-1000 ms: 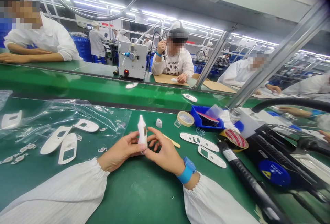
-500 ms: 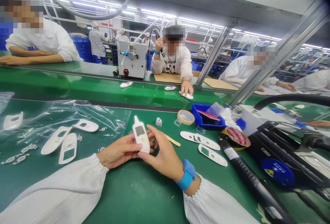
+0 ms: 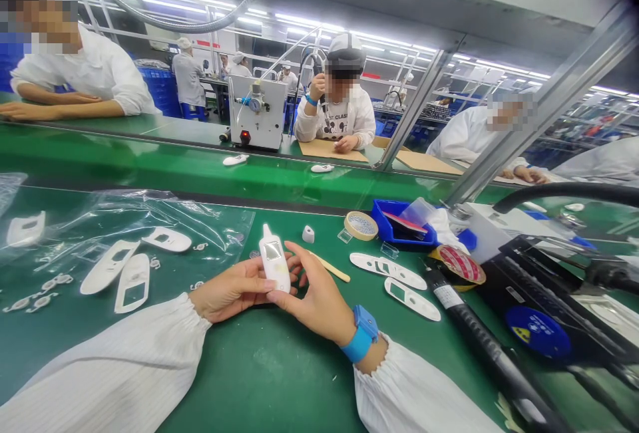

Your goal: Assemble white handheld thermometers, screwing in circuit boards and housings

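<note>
The left hand [image 3: 227, 293] grips a white device [image 3: 274, 265] low down, tip toward the worktop's [image 3: 264, 370] far edge. The right hand [image 3: 320, 294] curves half-open beside it.

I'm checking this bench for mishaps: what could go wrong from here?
The slim, pointed white plastic device could slip, since the left hand holds it near its lower end. The white cloth left sleeve might sweep aside the small white plastic pieces lying loose near it.
</note>
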The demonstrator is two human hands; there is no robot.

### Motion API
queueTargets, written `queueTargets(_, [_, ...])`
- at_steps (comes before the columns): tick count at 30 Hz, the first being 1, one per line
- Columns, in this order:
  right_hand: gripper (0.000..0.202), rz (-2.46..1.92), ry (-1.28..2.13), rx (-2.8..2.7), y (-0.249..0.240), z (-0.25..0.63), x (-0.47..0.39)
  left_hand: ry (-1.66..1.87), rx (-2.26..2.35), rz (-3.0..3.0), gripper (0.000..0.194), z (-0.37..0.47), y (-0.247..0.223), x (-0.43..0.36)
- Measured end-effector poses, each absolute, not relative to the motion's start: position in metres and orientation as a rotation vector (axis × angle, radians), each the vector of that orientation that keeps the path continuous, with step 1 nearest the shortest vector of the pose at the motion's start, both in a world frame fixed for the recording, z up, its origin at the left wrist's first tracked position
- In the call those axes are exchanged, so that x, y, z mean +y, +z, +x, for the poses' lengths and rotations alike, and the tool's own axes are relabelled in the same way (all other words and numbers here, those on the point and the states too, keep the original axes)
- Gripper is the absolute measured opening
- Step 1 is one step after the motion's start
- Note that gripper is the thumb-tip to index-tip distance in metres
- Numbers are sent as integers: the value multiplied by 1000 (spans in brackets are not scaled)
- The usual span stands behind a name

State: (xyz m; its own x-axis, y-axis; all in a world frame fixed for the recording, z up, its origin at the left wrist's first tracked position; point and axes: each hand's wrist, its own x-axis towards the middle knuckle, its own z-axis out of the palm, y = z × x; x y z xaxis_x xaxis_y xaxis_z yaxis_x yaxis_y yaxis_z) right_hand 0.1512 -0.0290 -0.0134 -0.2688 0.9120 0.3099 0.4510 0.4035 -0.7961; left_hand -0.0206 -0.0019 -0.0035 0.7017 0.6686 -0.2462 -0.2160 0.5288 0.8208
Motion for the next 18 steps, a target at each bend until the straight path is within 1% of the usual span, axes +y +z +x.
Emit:
queueTargets(2, [65,-1161,745,-1864,-11,152,-29,584,593,857,50,-21,-5,-1])
queueTargets(6, [32,-1172,735,-1766,-8,155,-27,603,600,864,47,-23,-9,1])
queueTargets(8, [22,-1161,726,-1740,-9,156,-25,598,600,867,48,-23,-9,0])
queueTargets(18, [9,-1145,714,-1723,-12,153,-22,572,638,866,56,-20,-7,-2])
